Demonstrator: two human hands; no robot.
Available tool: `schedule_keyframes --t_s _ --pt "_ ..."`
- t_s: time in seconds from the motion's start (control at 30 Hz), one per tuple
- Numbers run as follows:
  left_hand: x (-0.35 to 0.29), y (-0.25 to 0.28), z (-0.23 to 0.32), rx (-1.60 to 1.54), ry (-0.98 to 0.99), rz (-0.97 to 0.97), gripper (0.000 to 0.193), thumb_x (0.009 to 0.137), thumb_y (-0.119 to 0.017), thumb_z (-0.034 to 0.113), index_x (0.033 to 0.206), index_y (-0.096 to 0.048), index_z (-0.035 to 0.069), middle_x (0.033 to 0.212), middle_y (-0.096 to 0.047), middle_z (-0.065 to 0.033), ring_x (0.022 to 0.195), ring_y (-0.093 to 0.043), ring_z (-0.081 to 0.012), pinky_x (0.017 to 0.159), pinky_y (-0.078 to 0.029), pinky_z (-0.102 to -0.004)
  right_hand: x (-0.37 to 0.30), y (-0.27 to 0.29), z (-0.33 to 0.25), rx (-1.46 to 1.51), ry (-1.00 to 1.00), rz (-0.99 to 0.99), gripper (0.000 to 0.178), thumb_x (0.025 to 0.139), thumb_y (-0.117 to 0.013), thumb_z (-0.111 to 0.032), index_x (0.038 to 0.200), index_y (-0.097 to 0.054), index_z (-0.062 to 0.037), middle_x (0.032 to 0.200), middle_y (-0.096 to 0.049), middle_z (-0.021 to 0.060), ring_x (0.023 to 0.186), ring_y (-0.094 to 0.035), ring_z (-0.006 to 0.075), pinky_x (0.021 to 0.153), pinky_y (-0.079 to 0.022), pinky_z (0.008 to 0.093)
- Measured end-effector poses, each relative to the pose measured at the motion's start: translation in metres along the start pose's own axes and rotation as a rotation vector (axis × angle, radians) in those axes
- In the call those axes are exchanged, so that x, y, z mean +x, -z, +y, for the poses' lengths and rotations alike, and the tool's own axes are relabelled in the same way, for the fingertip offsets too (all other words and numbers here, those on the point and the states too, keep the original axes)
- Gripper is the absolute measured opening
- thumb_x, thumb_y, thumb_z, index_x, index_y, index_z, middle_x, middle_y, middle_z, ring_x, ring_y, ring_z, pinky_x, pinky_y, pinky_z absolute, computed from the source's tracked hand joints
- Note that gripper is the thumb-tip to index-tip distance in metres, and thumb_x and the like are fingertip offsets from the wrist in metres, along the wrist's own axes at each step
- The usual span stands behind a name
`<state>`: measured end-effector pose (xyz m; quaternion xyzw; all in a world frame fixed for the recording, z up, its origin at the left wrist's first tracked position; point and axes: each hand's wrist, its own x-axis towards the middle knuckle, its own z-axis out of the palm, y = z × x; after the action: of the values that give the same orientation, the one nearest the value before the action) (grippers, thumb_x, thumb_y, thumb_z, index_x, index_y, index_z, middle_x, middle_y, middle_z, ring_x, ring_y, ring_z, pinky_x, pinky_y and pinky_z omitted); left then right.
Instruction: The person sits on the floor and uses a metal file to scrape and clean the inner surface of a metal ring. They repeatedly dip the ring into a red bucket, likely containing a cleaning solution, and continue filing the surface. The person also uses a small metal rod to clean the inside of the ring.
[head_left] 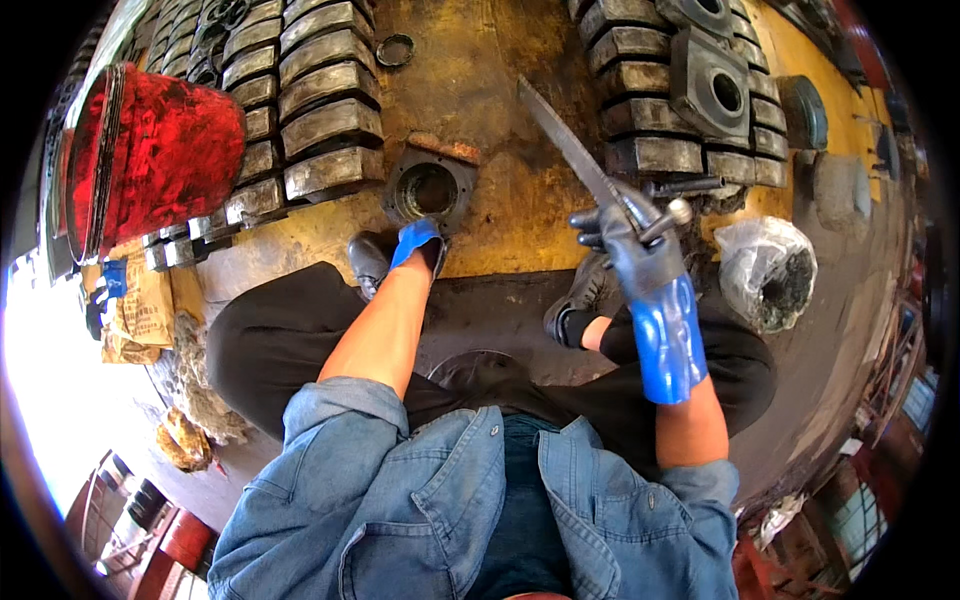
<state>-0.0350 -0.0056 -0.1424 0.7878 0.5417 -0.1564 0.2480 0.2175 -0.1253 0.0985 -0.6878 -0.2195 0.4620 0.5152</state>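
Note:
My right hand, in a dark glove with a long blue cuff, holds a long flat file that points up and to the left. Across the same palm lies a metal piece with a rounded end; I cannot make out whether it is a separate tool. My left hand reaches down at the near side of a square metal block with a round bore. Its blue glove cuff hides the fingers, so their grip does not show. A rusty strip runs along the block's far edge.
Rows of stacked metal blocks flank the yellow work surface. Another bored block rests on the right stack. A red bucket stands left, a plastic-wrapped bundle right. A small ring lies farther back.

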Motion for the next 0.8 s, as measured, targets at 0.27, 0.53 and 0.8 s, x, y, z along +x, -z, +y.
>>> schedule_keyframes --t_s 0.27,0.53,0.8 --pt "0.026 0.037 -0.007 0.662 -0.193 -0.446 0.026 0.087 -0.044 0.011 0.096 -0.068 0.009 0.095 -0.066 -0.0143 0.090 -0.065 -0.0247 0.070 -0.052 -0.0366 -0.011 -0.022 0.044 -0.908 0.379 -0.082 0.048 0.073 -0.065 -0.010 0.120 -0.060 -0.0173 0.095 -0.067 0.0111 0.085 -0.066 0.0255 0.076 -0.054 0.0352" --pt "0.022 0.012 -0.022 0.265 -0.174 -0.082 0.029 0.074 -0.067 0.022 0.099 -0.068 0.007 0.102 -0.066 -0.0158 0.097 -0.065 -0.0275 0.077 -0.053 -0.0375 -0.012 -0.064 0.077 -1.357 0.352 -0.172 0.044 0.077 -0.066 -0.020 0.120 -0.055 -0.0206 0.083 -0.066 0.0129 0.078 -0.064 0.0330 0.066 -0.051 0.0442" --pt "0.034 0.025 -0.018 0.121 -0.115 -0.113 0.031 0.073 -0.060 0.038 0.088 -0.073 0.014 0.094 -0.069 -0.0123 0.094 -0.065 -0.0278 0.076 -0.051 -0.0354 -0.027 -0.065 0.088 -1.223 0.495 -0.163 0.049 0.074 -0.070 -0.022 0.121 -0.057 -0.0192 0.082 -0.066 0.0075 0.076 -0.064 0.0288 0.067 -0.052 0.0403"
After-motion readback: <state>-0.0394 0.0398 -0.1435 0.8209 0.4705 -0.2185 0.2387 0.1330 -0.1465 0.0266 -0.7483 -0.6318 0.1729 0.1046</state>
